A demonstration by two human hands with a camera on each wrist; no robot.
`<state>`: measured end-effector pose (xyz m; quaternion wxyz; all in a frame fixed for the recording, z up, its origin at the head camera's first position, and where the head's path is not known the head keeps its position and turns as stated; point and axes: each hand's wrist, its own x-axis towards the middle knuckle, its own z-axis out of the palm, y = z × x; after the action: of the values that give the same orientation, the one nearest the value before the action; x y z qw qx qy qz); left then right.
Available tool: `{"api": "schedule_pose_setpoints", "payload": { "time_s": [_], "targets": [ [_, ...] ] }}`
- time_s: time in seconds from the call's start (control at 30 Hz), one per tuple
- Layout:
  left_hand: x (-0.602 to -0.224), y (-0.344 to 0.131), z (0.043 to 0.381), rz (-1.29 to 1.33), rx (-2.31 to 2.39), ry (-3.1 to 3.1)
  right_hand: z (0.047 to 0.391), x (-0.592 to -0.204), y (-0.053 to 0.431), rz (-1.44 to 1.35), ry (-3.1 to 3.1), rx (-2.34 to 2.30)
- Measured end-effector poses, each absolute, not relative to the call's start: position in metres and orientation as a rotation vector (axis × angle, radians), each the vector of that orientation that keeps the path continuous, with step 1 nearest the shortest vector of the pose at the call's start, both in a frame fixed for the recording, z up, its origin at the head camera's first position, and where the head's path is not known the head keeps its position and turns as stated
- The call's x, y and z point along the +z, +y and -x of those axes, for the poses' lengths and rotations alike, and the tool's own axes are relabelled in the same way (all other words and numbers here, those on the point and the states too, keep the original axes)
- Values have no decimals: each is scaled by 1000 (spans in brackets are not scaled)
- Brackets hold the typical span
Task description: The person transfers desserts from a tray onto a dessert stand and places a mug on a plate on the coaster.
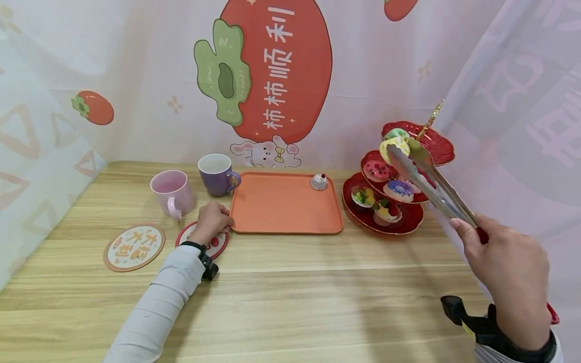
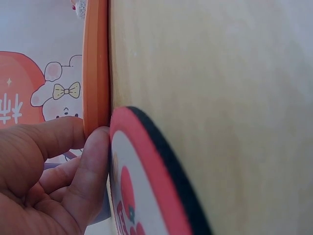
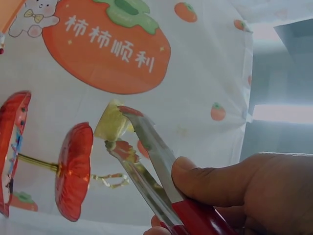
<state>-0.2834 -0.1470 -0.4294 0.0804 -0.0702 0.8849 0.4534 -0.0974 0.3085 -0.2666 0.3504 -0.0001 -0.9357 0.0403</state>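
My left hand [image 1: 210,222] pinches the front left part of an orange tray's [image 1: 281,212] rim between thumb and index finger. A small white cake with a red cherry [image 1: 319,182] sits at the tray's back right corner. My right hand [image 1: 508,267] grips metal tongs with red handles [image 1: 447,188]. Between the tong tips is a yellow cake-like piece [image 3: 111,121], held up in the air. In the head view it overlaps the top tier of a red three-tier stand [image 1: 440,148], near a green-and-white pastry [image 1: 396,133].
Lower tiers carry a pink donut [image 1: 378,171], a purple-topped pastry [image 1: 399,190] and fruit tarts [image 1: 386,213]. At left stand a pink mug [image 1: 170,187] and a purple mug [image 1: 215,179]. A round orange-rimmed coaster [image 1: 134,247] and a red-rimmed coaster [image 1: 219,245] lie in front.
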Motion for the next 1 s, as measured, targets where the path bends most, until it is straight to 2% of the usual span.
{"api": "schedule_pose_setpoints", "payload": {
  "time_s": [0.53, 0.67, 1.0],
  "targets": [
    [-429, -147, 283, 211, 1344, 2651, 90, -257, 333, 202, -2439, 174],
    [-429, -147, 284, 209, 1339, 2646, 94, -256, 339, 129, -2363, 222],
    [-428, -147, 284, 214, 1339, 2647, 111, -250, 351, 296, -2513, 179]
  ]
}}
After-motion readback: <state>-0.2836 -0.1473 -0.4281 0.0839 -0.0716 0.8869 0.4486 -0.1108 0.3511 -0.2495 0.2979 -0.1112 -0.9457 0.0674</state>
